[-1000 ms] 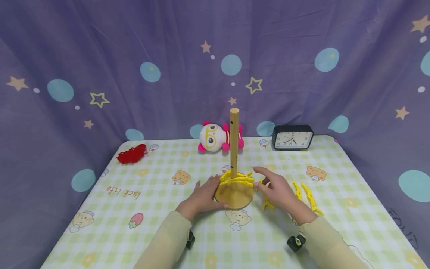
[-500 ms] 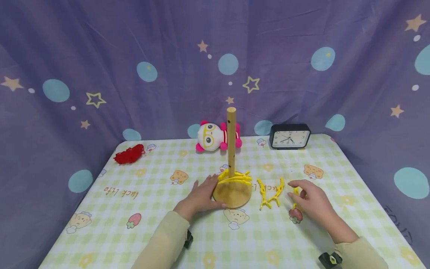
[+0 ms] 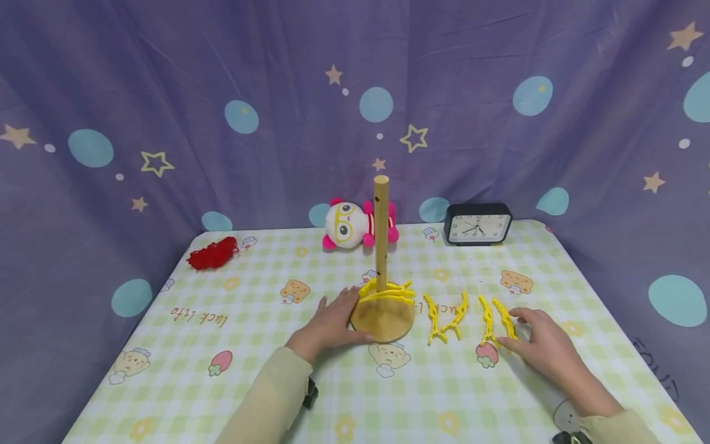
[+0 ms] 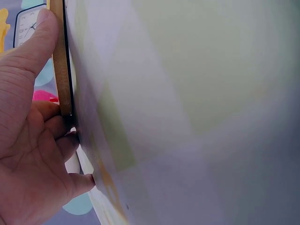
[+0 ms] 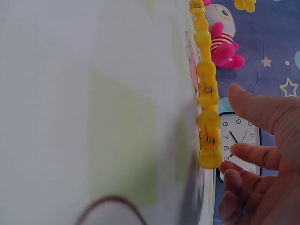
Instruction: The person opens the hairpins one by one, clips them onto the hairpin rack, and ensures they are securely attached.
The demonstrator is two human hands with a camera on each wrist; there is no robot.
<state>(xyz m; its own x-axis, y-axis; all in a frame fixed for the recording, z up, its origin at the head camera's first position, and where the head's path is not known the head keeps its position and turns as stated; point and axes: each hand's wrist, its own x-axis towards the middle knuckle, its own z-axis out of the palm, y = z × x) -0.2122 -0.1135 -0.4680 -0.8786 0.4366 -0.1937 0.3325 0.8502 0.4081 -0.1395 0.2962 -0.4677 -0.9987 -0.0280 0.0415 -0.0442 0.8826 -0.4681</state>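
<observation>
A wooden stand, a post (image 3: 381, 240) on a round base (image 3: 383, 324), is upright in the middle of the table. My left hand (image 3: 328, 324) grips the base's left rim, thumb in front and fingers round the side; in the left wrist view the thumb lies along the base's edge (image 4: 63, 79). Several yellow alligator hair clips (image 3: 388, 296) cluster round the foot of the post. On the table to the right lie more clips in two pairs. My right hand (image 3: 546, 342) is around the rightmost clip (image 3: 506, 319), thumb and fingers apart; in the right wrist view a spring shows on that clip (image 5: 209, 140).
A pink and white panda plush (image 3: 346, 227) lies behind the post. To its right a black alarm clock (image 3: 479, 225) stands at the back edge. A red mesh bundle (image 3: 214, 254) is at the back left. A purple star-patterned curtain (image 3: 310, 160) hangs behind the checked tablecloth (image 3: 277, 382).
My right hand has moved right, from beside the stand, past the left pair of clips, to the rightmost clip. My left hand keeps its hold on the base.
</observation>
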